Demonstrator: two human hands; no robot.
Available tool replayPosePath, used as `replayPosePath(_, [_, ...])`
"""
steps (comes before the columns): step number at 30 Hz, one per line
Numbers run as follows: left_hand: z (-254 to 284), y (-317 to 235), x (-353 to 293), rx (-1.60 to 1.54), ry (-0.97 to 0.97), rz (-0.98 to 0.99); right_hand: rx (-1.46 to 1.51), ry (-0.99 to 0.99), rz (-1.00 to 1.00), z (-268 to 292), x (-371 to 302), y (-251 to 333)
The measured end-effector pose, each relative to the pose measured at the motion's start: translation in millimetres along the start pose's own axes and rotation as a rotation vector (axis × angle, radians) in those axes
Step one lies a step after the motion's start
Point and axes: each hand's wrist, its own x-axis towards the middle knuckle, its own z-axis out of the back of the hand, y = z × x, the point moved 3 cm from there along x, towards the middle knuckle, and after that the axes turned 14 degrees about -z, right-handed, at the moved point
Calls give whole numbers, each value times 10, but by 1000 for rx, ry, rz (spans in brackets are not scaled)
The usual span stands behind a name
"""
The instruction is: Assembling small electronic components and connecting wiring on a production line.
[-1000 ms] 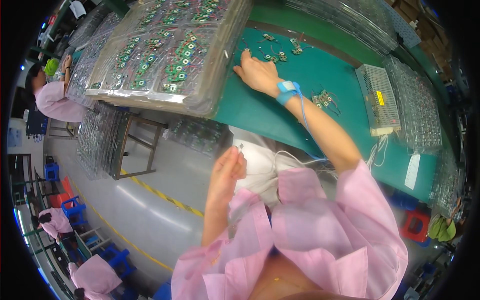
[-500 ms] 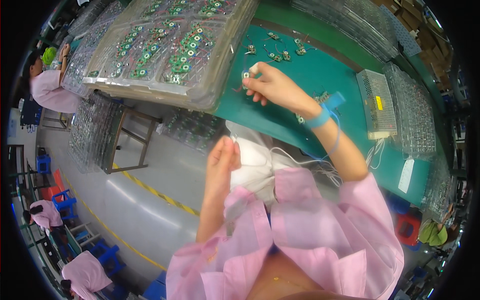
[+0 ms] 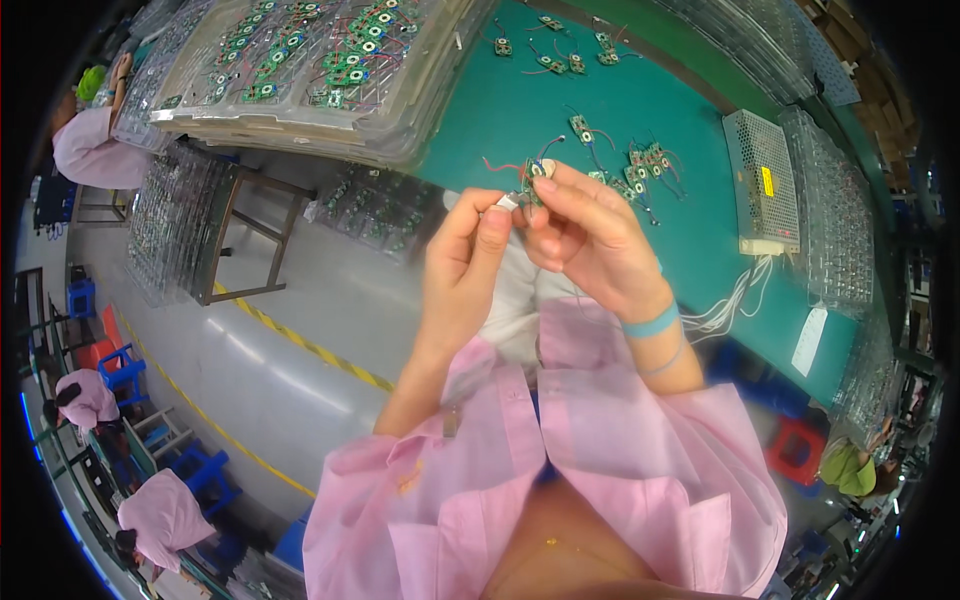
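My right hand (image 3: 600, 228) pinches a small green circuit board (image 3: 535, 177) with thin red and dark wires, over the near edge of the green mat. Close against it, the thumb and fingertips of my left hand (image 3: 462, 260) are closed on a small white connector (image 3: 508, 202). Whether the connector is joined to the board cannot be made out. A blue strap (image 3: 652, 322) circles my right wrist. Beyond my right hand, several wired boards (image 3: 645, 168) lie clustered on the green mat (image 3: 470, 130), and one separate board (image 3: 580, 128) lies just past my fingers.
At the left stand stacked clear plastic trays (image 3: 290, 135) holding several boards. A perforated metal power supply (image 3: 762, 180) sits to the right, with white cables (image 3: 735, 310) hanging beside it. More boards (image 3: 605, 48) lie at the mat's far end. Co-workers in pink sit at the left.
My right hand has brought the board back toward me, and my left hand has risen to meet it. The white connector now shows between my left fingertips.
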Motion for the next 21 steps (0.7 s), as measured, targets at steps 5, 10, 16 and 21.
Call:
replayPosePath(5, [-33,-18,-22,54,56,-22,53,16,-9,32,-51,-34])
replayPosePath(10, [-16,1,-46,216,115,-72,17,-9,22,14,-78,-85])
replayPosePath(16, [-89,-30,-39,308,131,-56,-11,-28,91,16,-88,-171])
replayPosePath(21, [-132,-26,-8,299,141,-89,11,-1,96,105,-96,-162])
